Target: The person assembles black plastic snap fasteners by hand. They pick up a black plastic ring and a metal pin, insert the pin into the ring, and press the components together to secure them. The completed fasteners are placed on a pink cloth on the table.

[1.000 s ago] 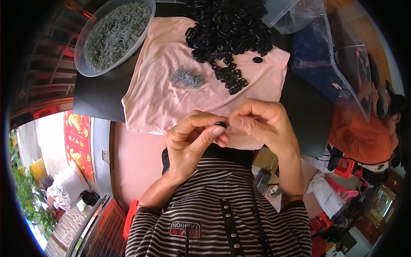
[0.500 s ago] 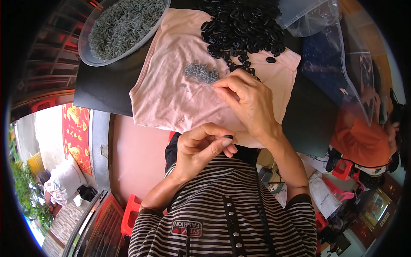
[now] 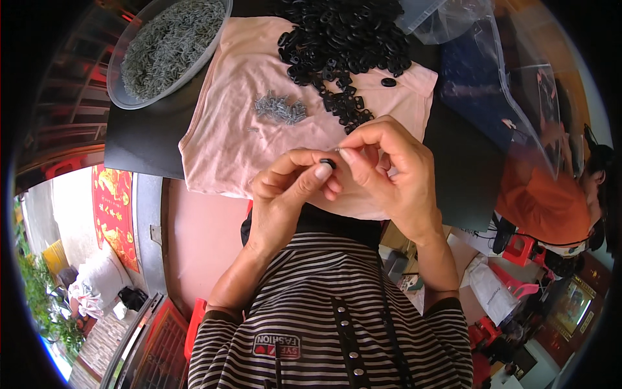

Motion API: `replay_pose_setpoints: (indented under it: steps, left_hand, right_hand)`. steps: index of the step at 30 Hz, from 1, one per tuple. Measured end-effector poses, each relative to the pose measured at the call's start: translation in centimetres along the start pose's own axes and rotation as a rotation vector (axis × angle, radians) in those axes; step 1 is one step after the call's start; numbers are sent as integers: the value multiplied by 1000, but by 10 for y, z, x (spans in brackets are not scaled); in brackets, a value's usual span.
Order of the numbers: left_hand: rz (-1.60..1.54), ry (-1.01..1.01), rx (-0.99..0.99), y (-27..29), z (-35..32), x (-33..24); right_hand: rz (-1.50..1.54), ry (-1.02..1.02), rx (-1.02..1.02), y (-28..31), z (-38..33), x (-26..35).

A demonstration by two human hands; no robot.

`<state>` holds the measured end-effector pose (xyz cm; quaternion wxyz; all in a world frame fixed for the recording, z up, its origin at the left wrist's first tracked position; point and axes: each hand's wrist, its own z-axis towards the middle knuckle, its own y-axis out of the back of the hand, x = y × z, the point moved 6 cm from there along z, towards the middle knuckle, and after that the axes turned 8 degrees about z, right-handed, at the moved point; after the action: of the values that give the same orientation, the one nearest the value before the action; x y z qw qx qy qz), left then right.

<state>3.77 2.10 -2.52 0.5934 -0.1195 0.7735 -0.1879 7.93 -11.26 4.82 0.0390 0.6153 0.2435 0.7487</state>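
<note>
Hands at work: two, both raised over the near edge of one pale pink cloth (image 3: 223, 139), their fingertips close together but apart.
Left hand (image 3: 282, 191): thumb and forefinger pinched on one small black fitting (image 3: 328, 163); the other fingers curl loosely beneath.
Right hand (image 3: 395, 178): thumb and forefinger tips nearly meeting on one thin grey pin (image 3: 337, 149), too small to make out fully; the remaining fingers are bent, touching nothing else.
Black fitting in hand: one, at the left fingertips, just beside the pin.
Black fittings on the cloth: one large heap (image 3: 343, 42), too many to count, with a narrower trail (image 3: 345, 107) running from it toward the right hand.
Lone black oval (image 3: 389, 82): one, lying right of the trail, apart from it.
Grey pins on the cloth: one small pile (image 3: 280, 109), uncountable, left of the trail; a few strays (image 3: 253, 130) lie nearer the person.
Clear plastic tub (image 3: 114, 71): one, upper left on the black table (image 3: 139, 139), holding a broad mass of similar grey pins (image 3: 170, 48).
Clear plastic sheeting (image 3: 508, 97): at the right; contents cannot be told.
Co-worker: one, far right, orange top (image 3: 544, 204).
</note>
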Motion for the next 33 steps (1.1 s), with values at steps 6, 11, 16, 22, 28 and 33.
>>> replay_pose_setpoints:
  steps: [6,11,16,22,28,33]
  left_hand:
    - [-222,152,33,-10,8,3]
    - [-208,150,57,-16,9,6]
    - [-164,145,56,-17,10,6]
    - [-45,122,38,-17,10,5]
    - [60,94,19,-17,13,6]
    - [70,102,86,-25,21,2]
  right_hand:
    - [362,-27,-118,0,-17,-18]
    - [367,-11,-139,4,-21,-18]
    - [310,-1,-108,7,-21,-17]
    - [224,-10,-101,9,-22,-14]
    - [34,87,-122,9,-23,-10]
    - [95,38,-148,18,-24,-14]
